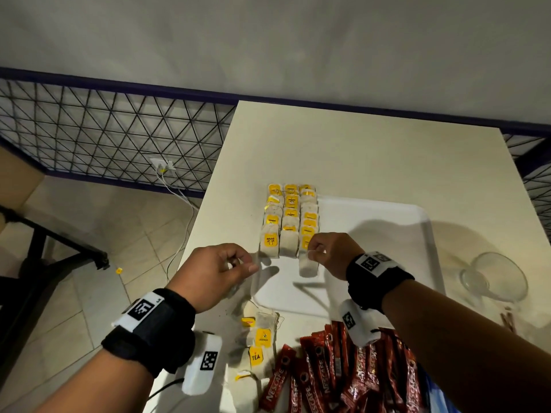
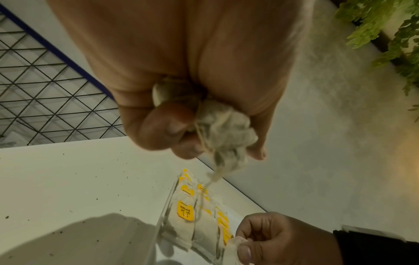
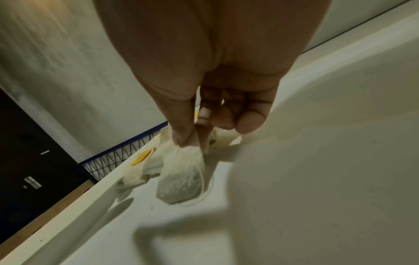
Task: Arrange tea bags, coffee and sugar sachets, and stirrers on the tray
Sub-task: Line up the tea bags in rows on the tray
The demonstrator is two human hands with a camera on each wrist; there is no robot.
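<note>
A white tray [image 1: 387, 222] lies on the table, and tea bags with yellow tags [image 1: 290, 216] fill three columns along its left side. My right hand [image 1: 316, 253] pinches the top of a plain tea bag [image 1: 308, 265] at the near end of the right column; in the right wrist view this tea bag [image 3: 181, 181] hangs down to the tray floor [image 3: 317, 161]. My left hand [image 1: 238, 265] hovers just left of the tray's near corner. Its fingers curl round a crumpled tea bag [image 2: 224, 129] with its string dangling.
Loose tea bags [image 1: 259, 338] lie on the table below my left hand. A pile of red Nescafe sachets [image 1: 343, 377] sits at the front edge. A glass bowl [image 1: 495, 281] stands right of the tray, brown sticks [image 1: 507, 318] beside it. The table's left edge drops to a tiled floor.
</note>
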